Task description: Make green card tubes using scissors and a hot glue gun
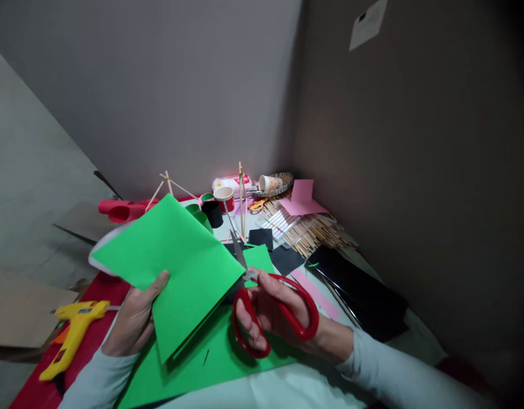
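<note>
Two hands, apart, lower half of the frame. Left hand (pixel 132 324) clamps a green sheet (pixel 181 261), left of centre, thumb on top. Right hand (pixel 279 301) grips red-handled scissors (pixel 250 276), pivot at the sheet's right corner. Larger base sheet (pixel 211 372), also green, below; yellow glue gun (pixel 78 329), lower left.

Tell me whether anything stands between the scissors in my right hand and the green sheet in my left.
Nothing visible does. The scissors are right at the held green sheet's right corner; the larger green sheet lies below, out of the way.
</note>
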The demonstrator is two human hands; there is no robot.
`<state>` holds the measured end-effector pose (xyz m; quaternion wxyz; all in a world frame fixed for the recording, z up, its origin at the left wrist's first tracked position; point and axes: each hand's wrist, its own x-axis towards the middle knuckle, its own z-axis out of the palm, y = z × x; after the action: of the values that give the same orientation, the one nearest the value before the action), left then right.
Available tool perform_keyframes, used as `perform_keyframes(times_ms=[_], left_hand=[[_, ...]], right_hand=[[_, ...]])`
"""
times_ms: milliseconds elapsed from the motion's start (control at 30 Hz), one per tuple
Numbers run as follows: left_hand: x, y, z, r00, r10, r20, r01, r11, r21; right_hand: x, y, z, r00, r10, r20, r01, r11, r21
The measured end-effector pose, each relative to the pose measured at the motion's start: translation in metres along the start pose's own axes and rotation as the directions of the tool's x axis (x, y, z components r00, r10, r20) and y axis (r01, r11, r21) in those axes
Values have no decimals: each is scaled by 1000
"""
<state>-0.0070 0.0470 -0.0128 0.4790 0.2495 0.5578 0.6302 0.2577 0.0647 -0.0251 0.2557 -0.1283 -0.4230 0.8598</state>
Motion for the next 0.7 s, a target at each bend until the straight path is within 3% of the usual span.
perform_keyframes(times_ms=[400, 700], left_hand=[[2, 3, -1, 999, -10, -44, 10, 1000, 6], [3, 6, 2, 999, 27, -18, -28, 999, -24]], right_hand=[[-2, -8, 10, 996, 0, -87, 11, 992, 129], [1, -1, -3, 1000, -12, 27, 12, 1000, 24]])
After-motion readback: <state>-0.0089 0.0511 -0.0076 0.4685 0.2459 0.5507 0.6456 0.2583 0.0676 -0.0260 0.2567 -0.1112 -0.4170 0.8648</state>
